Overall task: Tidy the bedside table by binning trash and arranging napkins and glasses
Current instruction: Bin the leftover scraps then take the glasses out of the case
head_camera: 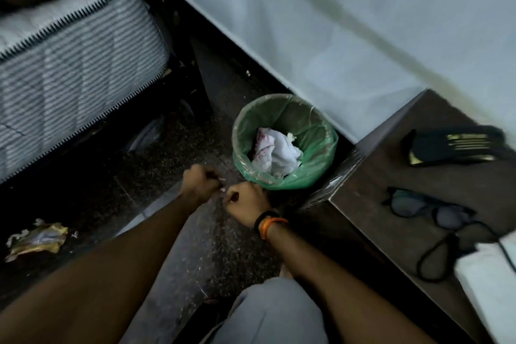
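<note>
bin [284,173]: crumpled paper inside | both hands beside, perhaps pinching scraps

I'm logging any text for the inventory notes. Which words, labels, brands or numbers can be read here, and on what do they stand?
Nothing here can be read for certain.
Black case on the bedside table: gold lines of print, too blurred to read.
Crumpled paper in the green bin: reddish marks, not legible.
Crumpled wrapper on the floor: no print can be made out.
</note>
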